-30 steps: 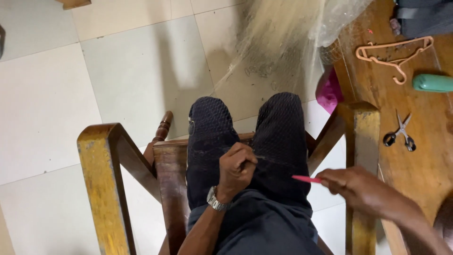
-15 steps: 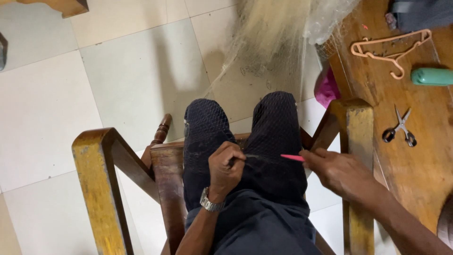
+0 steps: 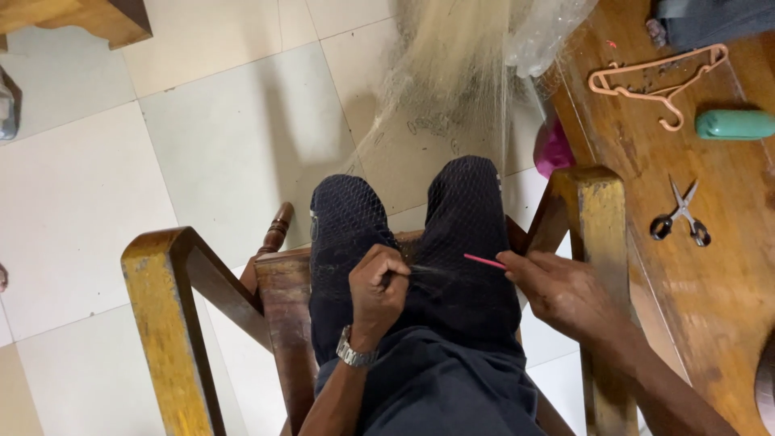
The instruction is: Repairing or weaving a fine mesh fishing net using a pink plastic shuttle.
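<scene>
I sit in a wooden chair (image 3: 165, 282) with a fine pale net (image 3: 452, 73) draped from the table edge down over my knees (image 3: 404, 234). My left hand (image 3: 377, 292), with a wristwatch (image 3: 355, 354), is closed and pinches a bunch of the net mesh over my lap. My right hand (image 3: 565, 292) holds a thin pink netting needle (image 3: 484, 261), its tip pointing left toward the pinched mesh. The two hands are a short gap apart.
A wooden table (image 3: 726, 282) stands at my right with scissors (image 3: 682, 214), a peach clothes hanger (image 3: 658, 77) and a green object (image 3: 735, 123). A pink object (image 3: 553, 149) sits below the table edge. The chair's right armrest post (image 3: 601, 234) is beside my right hand. Pale floor tiles (image 3: 161, 161) lie ahead.
My right hand with the pink needle has moved up and left, closer to my left hand. The left hand stays closed on the mesh. The view has shifted slightly.
</scene>
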